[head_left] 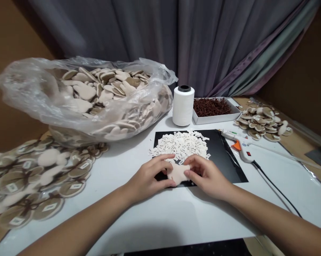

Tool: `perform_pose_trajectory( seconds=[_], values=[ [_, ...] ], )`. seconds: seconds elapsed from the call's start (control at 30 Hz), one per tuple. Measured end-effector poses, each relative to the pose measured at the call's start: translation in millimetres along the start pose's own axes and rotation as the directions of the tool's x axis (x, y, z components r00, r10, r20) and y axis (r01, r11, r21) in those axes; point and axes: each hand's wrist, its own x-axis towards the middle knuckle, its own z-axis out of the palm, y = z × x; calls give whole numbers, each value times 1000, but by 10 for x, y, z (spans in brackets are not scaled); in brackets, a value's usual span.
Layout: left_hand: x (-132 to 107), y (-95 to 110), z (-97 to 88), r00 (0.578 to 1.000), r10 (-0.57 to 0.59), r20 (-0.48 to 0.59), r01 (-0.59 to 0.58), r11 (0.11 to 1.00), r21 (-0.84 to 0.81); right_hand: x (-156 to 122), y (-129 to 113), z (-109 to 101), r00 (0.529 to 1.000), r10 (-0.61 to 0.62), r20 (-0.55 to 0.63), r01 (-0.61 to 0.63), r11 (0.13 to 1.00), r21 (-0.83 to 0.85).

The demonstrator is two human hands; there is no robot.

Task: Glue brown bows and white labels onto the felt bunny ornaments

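Observation:
Between my two hands is a small cream-coloured fuzzy fabric cutout, held just over the near edge of a black mat. My left hand grips its left side, thumb below and fingers above. On its right side, my right hand pinches it between thumb and fingers. A small brown mark shows near the piece's lower left; its underside is hidden. Right behind the hands lies a heap of small white printed labels on the mat.
A large clear plastic bag of similar cutouts stands back left. Finished-looking pieces with bows and labels lie left, more pieces far right. A white thread spool, a box of brown bows and a corded glue gun stand behind and right.

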Motion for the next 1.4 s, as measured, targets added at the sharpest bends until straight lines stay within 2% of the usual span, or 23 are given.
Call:
perform_pose_trajectory(
  seconds=[0.17, 0.27, 0.37, 0.47, 0.53, 0.6, 0.67, 0.73, 0.83, 1.23, 1.4],
  values=[
    [-10, 39, 15, 998, 65, -11, -64, 997, 42, 18, -36, -2, 992, 95, 81, -115, 950, 292],
    [-22, 55, 6, 998, 55, -16, -54, 998, 27, 30, -52, -8, 988, 119, 99, -147, 923, 357],
    [-24, 66, -5, 991, 13, -136, -19, 999, -44, 40, -33, -17, 991, 114, 77, -134, 925, 357],
    [8, 75, -7, 944, -165, -285, 88, 960, -264, 47, -5, -29, 993, 111, 47, -120, 928, 352],
    [49, 86, -3, 878, -372, -302, 182, 842, -509, 48, 5, -35, 993, 110, 36, -115, 932, 343],
    [93, 104, 3, 804, -557, -209, 247, 633, -734, 46, 6, -39, 994, 105, 32, -110, 938, 330],
    [126, 126, 6, 754, -653, -80, 280, 428, -860, 42, 2, -42, 995, 96, 28, -100, 945, 313],
    [140, 148, 6, 727, -687, 10, 301, 306, -903, 38, -5, -45, 996, 91, 18, -92, 950, 298],
    [130, 168, 7, 724, -687, 57, 304, 244, -921, 40, -15, -51, 996, 93, 15, -94, 953, 287],
    [91, 220, 18, 738, -661, 138, 306, 145, -941, 44, -7, -60, 996, 92, 2, -90, 970, 227],
    [99, 226, 20, 774, -610, 168, 287, 102, -952, 34, 31, -54, 996, 94, -2, -92, 969, 231]
  ],
)
